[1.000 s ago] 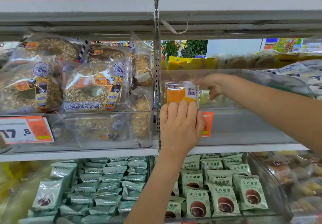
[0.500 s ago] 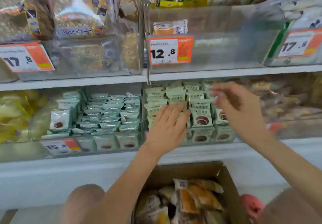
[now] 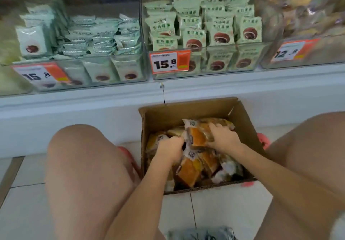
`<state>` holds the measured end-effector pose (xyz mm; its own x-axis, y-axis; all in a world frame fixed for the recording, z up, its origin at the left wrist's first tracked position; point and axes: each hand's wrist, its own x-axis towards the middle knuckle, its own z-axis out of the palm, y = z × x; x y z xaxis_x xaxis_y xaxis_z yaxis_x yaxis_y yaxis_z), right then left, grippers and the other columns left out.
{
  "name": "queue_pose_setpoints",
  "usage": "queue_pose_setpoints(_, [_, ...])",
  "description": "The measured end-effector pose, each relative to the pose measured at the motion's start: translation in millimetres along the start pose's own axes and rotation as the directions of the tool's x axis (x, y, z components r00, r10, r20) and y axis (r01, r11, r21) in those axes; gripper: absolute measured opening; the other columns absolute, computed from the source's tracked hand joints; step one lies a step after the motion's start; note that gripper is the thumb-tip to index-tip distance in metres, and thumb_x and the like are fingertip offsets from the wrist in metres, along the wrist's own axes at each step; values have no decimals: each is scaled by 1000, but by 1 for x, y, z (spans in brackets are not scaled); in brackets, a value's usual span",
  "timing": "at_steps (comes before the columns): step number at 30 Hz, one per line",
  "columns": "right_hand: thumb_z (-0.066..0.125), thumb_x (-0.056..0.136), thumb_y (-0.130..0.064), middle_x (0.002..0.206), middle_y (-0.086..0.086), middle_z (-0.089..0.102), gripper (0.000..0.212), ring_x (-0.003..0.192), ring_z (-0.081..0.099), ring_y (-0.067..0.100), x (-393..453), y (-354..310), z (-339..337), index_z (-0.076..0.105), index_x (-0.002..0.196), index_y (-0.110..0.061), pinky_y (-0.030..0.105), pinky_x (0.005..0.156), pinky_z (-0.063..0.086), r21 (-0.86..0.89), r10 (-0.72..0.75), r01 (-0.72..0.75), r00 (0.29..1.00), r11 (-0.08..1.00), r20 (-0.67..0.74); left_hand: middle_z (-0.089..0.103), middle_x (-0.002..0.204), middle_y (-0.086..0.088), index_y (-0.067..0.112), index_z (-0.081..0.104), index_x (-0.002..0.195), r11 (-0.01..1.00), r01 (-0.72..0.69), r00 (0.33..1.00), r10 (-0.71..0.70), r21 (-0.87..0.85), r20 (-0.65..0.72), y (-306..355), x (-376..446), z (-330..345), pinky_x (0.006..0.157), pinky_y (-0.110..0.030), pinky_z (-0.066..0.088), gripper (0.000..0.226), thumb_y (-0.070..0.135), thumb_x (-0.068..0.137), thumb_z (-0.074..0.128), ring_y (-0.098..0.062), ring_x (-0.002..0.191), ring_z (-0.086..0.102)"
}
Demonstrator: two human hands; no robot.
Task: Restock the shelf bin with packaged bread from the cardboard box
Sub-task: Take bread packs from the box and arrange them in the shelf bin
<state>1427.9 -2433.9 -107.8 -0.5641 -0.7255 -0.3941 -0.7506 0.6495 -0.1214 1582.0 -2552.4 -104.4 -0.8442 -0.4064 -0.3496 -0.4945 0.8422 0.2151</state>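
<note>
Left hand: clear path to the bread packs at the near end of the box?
Probably yes. The left hand is already inside the open cardboard box, and the near bread packs lie uncovered just beside its wrist; only the right hand is close by.

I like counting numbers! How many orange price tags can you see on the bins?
3: price tag on the left bin, one on the middle bin, one on the right bin. Others may sit outside the view.

A shop aisle: clear shelf bins [image 3: 205, 60] stacked with packaged snacks [image 3: 220, 32], orange-and-white price tags [image 3: 170, 63] reading 15.8 and 12.8 clipped on their fronts, a white shelf edge [image 3: 242, 86], tiled floor [image 3: 214, 208] below
</note>
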Motion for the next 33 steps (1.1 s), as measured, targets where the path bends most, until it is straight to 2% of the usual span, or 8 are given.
queue_pose_setpoints(7, [45,98,-24,142,14,40,50,127,43,32,5,-15,24,28,141,-8,44,96,46,13,110,-109,991,994,-73,63,100,-4,13,60,107,964,11,982,-61,-267,-180,-4,-13,-10,65,-30,43,22,12,93,43,-23,86,60])
queue_pose_setpoints(11, [40,97,-11,118,15,61,25,105,61,31,-2,-23,16,52,119,-5,40,83,50,184,163,-126,966,975,-199,62,108,-6,12,57,111,884,68,987,-128,-462,-100,-3,-12,-8,81,-38,52,21,14,91,51,-23,96,59])
queue_pose_setpoints(16, [47,96,-26,85,5,66,23,83,66,25,-24,-52,-23,64,93,-11,29,61,49,515,211,-13,921,857,-327,32,149,-7,16,21,147,776,21,999,-39,-630,-14,8,-5,6,110,-40,33,97,28,71,80,-25,137,30])
queue_pose_setpoints(19, [56,92,-33,83,0,66,17,79,67,18,-42,-70,-47,64,88,-19,27,60,54,791,187,64,957,608,-221,34,146,0,18,12,151,627,-22,981,-138,-779,-138,17,-5,3,107,-31,35,115,26,64,86,-16,133,32])
queue_pose_setpoints(22, [58,89,-43,96,0,68,30,79,71,15,-50,-74,-61,62,110,-22,29,59,59,913,14,86,995,399,-100,60,114,2,13,43,132,424,-2,953,-274,-906,-130,13,-3,-6,77,-14,49,59,5,79,68,-17,107,58])
queue_pose_setpoints(27, [48,94,-47,113,-3,65,39,105,61,12,-32,-46,-67,61,117,-19,39,95,50,874,155,183,948,450,-279,68,111,-14,8,63,110,-339,196,966,-95,-920,241,4,-13,-28,88,-47,51,27,5,84,58,-32,98,65])
queue_pose_setpoints(30, [49,93,-49,120,-3,61,42,108,59,15,-27,-30,-71,57,121,-19,38,94,49,934,164,53,979,354,-118,69,102,-13,8,63,104,-435,190,979,22,-880,200,5,-20,-39,86,-46,51,24,5,81,57,-32,94,65])
queue_pose_setpoints(33, [49,93,-51,105,2,68,43,89,66,18,-32,-34,-77,60,118,-19,35,79,54,981,-14,-92,995,172,96,71,101,-11,10,63,108,-332,245,969,115,-911,219,8,-25,-42,88,-45,51,35,15,73,64,-28,94,67])
